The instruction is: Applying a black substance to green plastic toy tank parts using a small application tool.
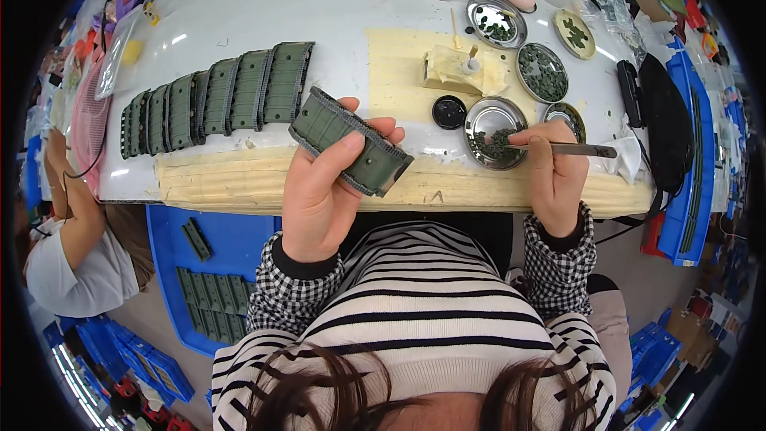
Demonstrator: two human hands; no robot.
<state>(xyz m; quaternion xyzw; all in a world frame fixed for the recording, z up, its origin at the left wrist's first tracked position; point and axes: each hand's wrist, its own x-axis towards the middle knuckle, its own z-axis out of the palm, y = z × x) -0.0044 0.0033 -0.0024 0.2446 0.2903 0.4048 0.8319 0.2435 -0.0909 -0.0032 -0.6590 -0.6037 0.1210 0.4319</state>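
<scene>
My left hand (317,195) is closed around a dark green moulded plastic piece (329,129) with grey ribbed long edges, held tilted above the table's front edge. In my right hand (556,183) is a pair of metal tweezers (586,150), pinched near its tips. Those tips are over a round steel dish (484,109) of tiny dark green parts (495,144); whether they grip a part is too small to tell. To the left on the table, several similar green pieces (247,92) stand in a curved row.
Several more dishes of small parts, including a steel dish (542,72), stand at the right. A glue bottle (471,65) sits in a block beside a black lid (448,112). Below the table's left is a blue tray (167,271) with green pieces. Another person's arm (80,231) is at far left.
</scene>
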